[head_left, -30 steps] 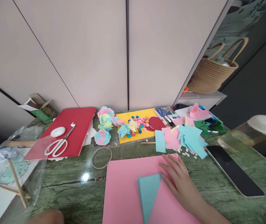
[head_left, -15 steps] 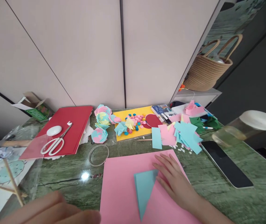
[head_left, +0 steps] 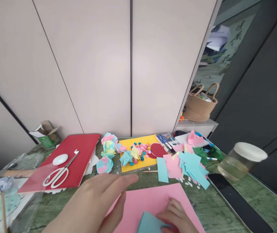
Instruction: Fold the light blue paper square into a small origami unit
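A folded light blue paper (head_left: 149,223) lies over a large pink sheet (head_left: 150,195) at the bottom of the view. The edge of the blue paper is between the thumb and curled fingers of my right hand (head_left: 177,217). Raised in front of me to the left, my left hand (head_left: 97,202) is empty, its fingers stretched out and apart. It covers the left part of the pink sheet. The lower end of the blue paper is cut off by the frame.
White scissors (head_left: 59,176) rest on a red folder (head_left: 80,152). Folded paper flowers (head_left: 109,147) and a yellow sheet (head_left: 126,166) with small beads stand behind. Loose blue papers (head_left: 194,166), a phone (head_left: 237,202) and a lidded jar (head_left: 237,163) are right.
My left hand has risen and moved right, over the pink sheet. My right hand has gone from lying flat to curling round the blue paper's edge. The view has tilted up.
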Demonstrator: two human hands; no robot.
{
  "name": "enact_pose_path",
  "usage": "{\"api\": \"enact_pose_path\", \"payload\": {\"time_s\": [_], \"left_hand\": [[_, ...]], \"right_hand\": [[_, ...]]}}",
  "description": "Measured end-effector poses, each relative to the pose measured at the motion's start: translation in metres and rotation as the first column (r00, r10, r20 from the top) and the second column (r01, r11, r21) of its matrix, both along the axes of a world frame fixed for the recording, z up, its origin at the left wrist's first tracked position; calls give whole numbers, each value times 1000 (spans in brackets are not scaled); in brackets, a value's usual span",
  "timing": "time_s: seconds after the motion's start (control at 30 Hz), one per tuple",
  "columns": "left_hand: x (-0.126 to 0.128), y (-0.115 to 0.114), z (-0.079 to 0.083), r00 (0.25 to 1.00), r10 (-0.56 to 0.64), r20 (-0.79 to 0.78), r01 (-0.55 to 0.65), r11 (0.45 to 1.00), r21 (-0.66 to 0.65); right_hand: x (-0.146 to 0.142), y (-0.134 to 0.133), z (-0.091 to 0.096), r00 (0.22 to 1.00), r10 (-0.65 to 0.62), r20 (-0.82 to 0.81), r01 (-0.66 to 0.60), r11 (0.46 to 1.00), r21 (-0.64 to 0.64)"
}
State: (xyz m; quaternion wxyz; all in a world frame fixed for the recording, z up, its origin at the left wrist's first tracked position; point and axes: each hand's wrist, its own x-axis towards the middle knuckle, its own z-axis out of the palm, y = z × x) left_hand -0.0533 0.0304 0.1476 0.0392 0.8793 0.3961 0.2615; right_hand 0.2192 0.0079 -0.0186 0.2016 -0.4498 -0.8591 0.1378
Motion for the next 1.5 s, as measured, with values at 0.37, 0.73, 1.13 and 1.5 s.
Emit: {"api": "enact_pose_path", "payload": {"time_s": [0.37, 0.73, 1.13, 1.5], "left_hand": [[48, 70, -15, 888, -139, 437, 417, 642, -643], [70, 129, -4, 579, 106, 808, 467, 769, -436], [85, 144, -20, 539, 224, 812, 184, 909, -374], [82, 141, -17, 552, 219, 805, 155, 921, -357]], "right_hand": [[1, 55, 110, 892, -187, -412, 186, 982, -42], [-26, 148, 184, 851, -92, -517, 184, 974, 129], [-26, 169, 163, 361, -190, -913, -43, 975, -220], [-46, 169, 156, 560, -193, -806, -33, 967, -254]]}}
